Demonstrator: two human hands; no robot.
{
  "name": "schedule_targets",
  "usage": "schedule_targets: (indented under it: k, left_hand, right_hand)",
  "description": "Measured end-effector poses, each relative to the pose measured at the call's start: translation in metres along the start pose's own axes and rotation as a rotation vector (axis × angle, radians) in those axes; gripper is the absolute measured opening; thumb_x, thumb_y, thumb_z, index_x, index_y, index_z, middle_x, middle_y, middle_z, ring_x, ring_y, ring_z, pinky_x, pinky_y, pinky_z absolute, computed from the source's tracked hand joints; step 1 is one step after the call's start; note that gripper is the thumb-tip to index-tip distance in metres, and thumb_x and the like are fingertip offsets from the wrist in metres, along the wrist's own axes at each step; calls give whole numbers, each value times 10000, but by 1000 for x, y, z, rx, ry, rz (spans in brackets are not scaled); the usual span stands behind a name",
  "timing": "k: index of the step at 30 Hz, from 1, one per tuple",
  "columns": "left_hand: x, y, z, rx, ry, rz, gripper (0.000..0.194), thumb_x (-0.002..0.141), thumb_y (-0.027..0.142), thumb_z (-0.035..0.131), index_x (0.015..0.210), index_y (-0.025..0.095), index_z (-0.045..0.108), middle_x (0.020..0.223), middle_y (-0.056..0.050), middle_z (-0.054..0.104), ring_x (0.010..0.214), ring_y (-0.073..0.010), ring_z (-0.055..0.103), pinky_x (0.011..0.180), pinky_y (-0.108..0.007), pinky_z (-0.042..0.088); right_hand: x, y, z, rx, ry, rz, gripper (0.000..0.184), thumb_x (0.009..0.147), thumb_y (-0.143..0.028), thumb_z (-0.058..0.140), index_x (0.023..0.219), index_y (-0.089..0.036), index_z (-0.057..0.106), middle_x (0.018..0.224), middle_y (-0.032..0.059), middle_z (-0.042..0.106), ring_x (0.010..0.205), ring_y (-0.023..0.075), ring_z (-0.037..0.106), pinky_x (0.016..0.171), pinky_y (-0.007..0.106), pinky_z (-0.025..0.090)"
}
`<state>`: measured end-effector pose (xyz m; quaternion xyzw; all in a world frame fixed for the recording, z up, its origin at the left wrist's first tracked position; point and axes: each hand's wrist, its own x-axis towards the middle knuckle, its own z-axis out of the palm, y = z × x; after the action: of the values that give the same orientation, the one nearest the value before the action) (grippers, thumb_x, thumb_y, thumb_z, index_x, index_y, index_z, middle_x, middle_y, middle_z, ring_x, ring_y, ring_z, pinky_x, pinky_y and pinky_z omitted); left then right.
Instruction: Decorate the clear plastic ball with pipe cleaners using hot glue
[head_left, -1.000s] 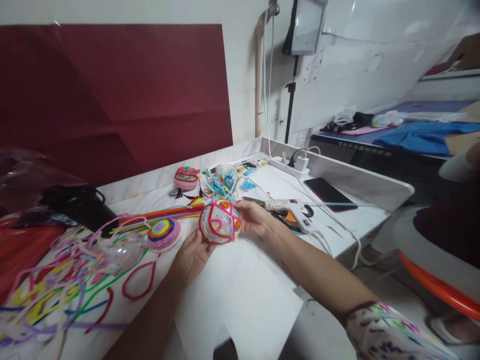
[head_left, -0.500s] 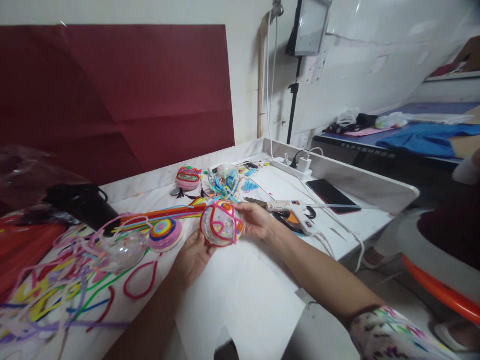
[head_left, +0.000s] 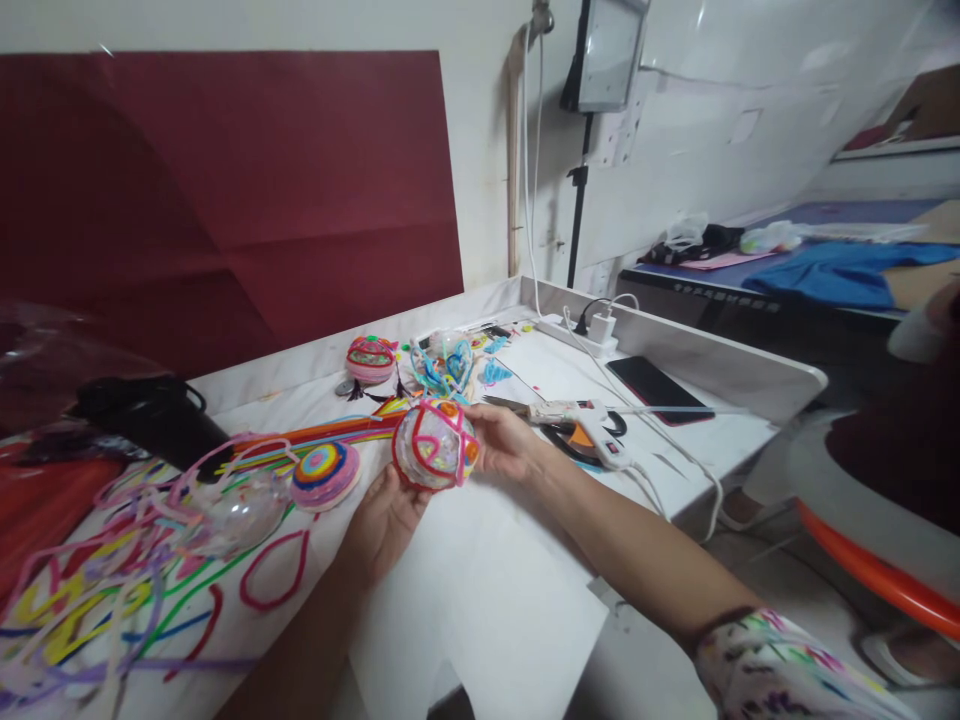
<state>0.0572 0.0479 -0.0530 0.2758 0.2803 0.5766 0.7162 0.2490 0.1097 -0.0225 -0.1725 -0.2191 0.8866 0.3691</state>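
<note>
Between my two hands is a clear ball (head_left: pixel 435 446) trimmed with red and pink pipe cleaners and orange spots. My left hand (head_left: pixel 386 525) grips its lower left side, and my right hand (head_left: pixel 504 442) grips its right side. The ball is held just above the table. Left of it lies a round pink piece (head_left: pixel 325 477) with a coloured spiral on top. A clear plastic ball (head_left: pixel 244 515) sits among loose pipe cleaners (head_left: pixel 112 590). Farther back stand a pink and red decorated ball (head_left: pixel 371 358) and a blue decorated piece (head_left: pixel 442 370).
A white sheet (head_left: pixel 480 610) lies in front of me. Right of the ball are scissors (head_left: pixel 517 405), a glue gun (head_left: pixel 581 440), a power strip (head_left: pixel 607 445) with cables, and a phone (head_left: pixel 660 388). A black object (head_left: pixel 150 415) lies at left. Another person (head_left: pixel 900 450) is at the far right.
The view has shifted slightly, so everything sits a little farther left. Both hands still hold the decorated ball, which has turned slightly at most.
</note>
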Motion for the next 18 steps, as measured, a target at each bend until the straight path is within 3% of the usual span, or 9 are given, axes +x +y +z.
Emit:
schedule_targets:
  k: [5, 18]
  left_hand:
    - [-2, -2, 2, 0, 20, -10, 302, 640, 183, 855, 900, 178, 703, 908, -15, 728, 795, -136, 659, 625, -204, 523]
    - [1, 0, -3, 5, 34, 22, 182, 734, 142, 776, 889, 166, 683, 875, -14, 728, 745, -121, 660, 596, -182, 512]
  right_hand:
    - [-1, 2, 2, 11, 16, -24, 269, 910, -187, 412, 1120, -119, 566, 744, 65, 733, 660, 213, 710, 753, 431, 578]
    - [1, 7, 0, 22, -7, -12, 265, 918, -202, 436, 1149, -148, 553, 847, 63, 747, 707, 210, 720, 819, 487, 558]
